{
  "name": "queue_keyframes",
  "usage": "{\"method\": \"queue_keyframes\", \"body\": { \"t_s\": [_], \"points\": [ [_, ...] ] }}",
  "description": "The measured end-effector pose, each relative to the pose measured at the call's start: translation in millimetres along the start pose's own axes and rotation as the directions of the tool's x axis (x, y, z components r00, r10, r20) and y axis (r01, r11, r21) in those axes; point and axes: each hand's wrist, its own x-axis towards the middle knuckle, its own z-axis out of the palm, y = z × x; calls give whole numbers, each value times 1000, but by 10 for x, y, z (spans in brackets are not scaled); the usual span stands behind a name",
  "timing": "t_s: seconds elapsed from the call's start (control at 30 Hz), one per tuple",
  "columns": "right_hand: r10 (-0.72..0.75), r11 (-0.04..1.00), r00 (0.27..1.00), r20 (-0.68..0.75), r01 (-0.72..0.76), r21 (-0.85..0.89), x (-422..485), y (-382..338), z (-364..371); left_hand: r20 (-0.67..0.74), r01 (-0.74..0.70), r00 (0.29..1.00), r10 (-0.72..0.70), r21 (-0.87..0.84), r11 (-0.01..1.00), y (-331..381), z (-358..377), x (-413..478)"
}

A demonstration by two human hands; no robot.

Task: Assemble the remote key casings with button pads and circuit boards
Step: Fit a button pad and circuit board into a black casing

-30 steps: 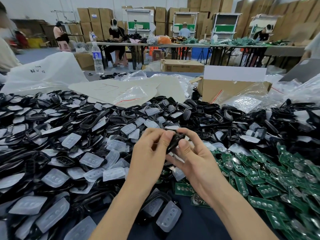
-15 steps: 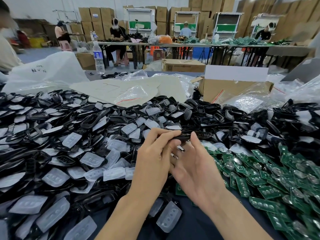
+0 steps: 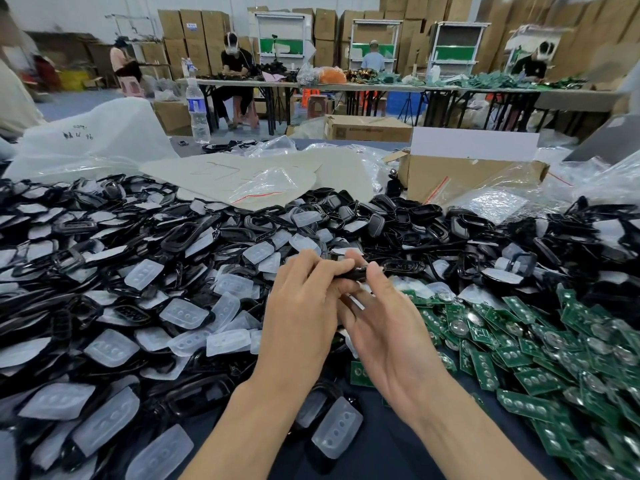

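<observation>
Black casing (image 3: 358, 273) mostly hidden behind fingers (image 3: 329, 266), left-edge person (image 3: 15, 98) blurred and cropped

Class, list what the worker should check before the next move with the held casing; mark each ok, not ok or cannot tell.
1. Black casing held by left hand and right hand: ok.
2. A pad seated inside it: cannot tell.
3. A board fitted inside it: cannot tell.
4. Spare button pads lying beside the left hand: ok.
5. Green circuit boards lying beside the right hand: ok.
</observation>
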Motion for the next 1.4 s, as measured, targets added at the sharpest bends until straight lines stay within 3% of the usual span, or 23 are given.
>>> {"method": "queue_keyframes", "body": {
  "t_s": [0.37,0.67,0.83,0.97,1.13,1.4],
  "points": [
    [-10,996,999,-42,13,86,-13,18,-24,-31,-80,996,81,47,996,-46,117,-28],
    [-13,999,998,-56,15,35,21,-38,-43,59,28,998,-25,-62,998,25,109,-15],
    [-112,982,994,-10,109,-153,59,-10,-76,29,129,992,-126,-168,977,49,74,7],
    [-330,832,943,-42,269,-485,80,-4,-146,91,309,951,-295,-306,901,48,71,43],
    [-382,790,915,-128,251,-559,117,-71,-212,230,479,878,-420,-407,778,72,98,26],
    [-413,746,901,-131,252,-616,161,-55,-257,230,495,869,-439,-396,774,46,136,5]
  ]
}}
